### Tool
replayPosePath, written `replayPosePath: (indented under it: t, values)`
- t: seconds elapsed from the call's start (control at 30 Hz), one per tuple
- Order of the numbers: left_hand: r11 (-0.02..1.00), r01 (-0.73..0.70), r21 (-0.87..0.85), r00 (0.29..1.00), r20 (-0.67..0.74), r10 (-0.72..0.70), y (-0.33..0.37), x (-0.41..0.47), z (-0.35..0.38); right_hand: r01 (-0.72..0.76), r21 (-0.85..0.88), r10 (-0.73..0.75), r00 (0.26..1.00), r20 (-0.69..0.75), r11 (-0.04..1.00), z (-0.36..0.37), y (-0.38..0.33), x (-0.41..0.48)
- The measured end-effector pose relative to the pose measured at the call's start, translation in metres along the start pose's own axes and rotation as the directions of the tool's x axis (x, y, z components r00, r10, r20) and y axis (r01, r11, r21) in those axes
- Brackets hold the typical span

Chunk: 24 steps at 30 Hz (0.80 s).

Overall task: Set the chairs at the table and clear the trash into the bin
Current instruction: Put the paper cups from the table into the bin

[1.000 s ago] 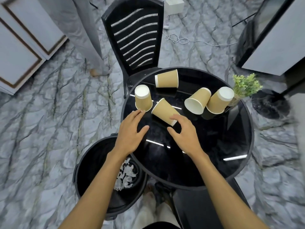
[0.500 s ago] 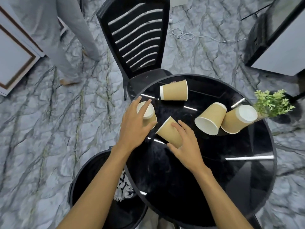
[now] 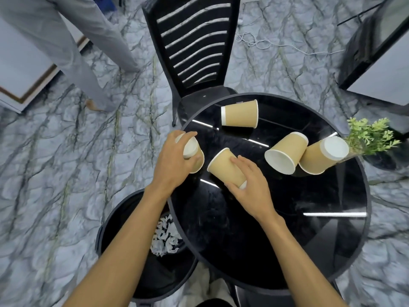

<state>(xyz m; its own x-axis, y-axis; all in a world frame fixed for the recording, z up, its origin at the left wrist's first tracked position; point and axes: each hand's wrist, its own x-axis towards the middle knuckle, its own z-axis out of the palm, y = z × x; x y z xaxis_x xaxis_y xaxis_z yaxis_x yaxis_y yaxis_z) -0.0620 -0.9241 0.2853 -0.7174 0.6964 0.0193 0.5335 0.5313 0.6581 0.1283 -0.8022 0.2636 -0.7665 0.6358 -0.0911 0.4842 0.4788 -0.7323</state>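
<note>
Several tan paper cups lie on a round black table [image 3: 287,240]. My left hand [image 3: 174,161] is wrapped around an upturned cup [image 3: 194,151] at the table's left edge. My right hand [image 3: 250,185] grips a tipped cup [image 3: 223,167] beside it. One cup [image 3: 240,113] lies on its side at the far edge. Two more cups [image 3: 284,152] [image 3: 322,156] lie together on the right. A black slatted chair [image 3: 194,47] stands pushed in at the far side. A black bin [image 3: 132,240] with crumpled paper sits on the floor at the left, partly under the table.
A small green plant [image 3: 369,136] stands at the table's right edge. Another person's grey trouser legs [image 3: 73,47] stand on the marble floor at the far left. A white cable [image 3: 265,43] lies on the floor behind the chair. A dark cabinet [image 3: 376,52] is at the right.
Both hands reached forward from above the table and closed on the two nearest cups. The view shifted so the table sits lower and more to the right.
</note>
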Motion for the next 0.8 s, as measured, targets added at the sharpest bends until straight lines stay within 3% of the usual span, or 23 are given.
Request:
replayPosePath:
  t: [0.27,0.53,0.8]
  values:
    - [0.975,0.224,-0.013,0.961,-0.161,-0.223,-0.037,-0.110,-0.057,0.182,0.005,-0.181,0.975,0.128,0.983,0.018,-0.042,-0.025]
    - [0.886,0.461,-0.056,0.849,-0.262,-0.459,-0.079,-0.225,-0.092,0.335,0.081,-0.343,0.887,0.309,0.939,0.087,-0.097,-0.064]
    - [0.842,0.533,-0.082,0.782,-0.334,-0.527,-0.129,-0.272,-0.093,0.391,0.080,-0.391,0.843,0.369,0.917,0.162,-0.129,-0.081]
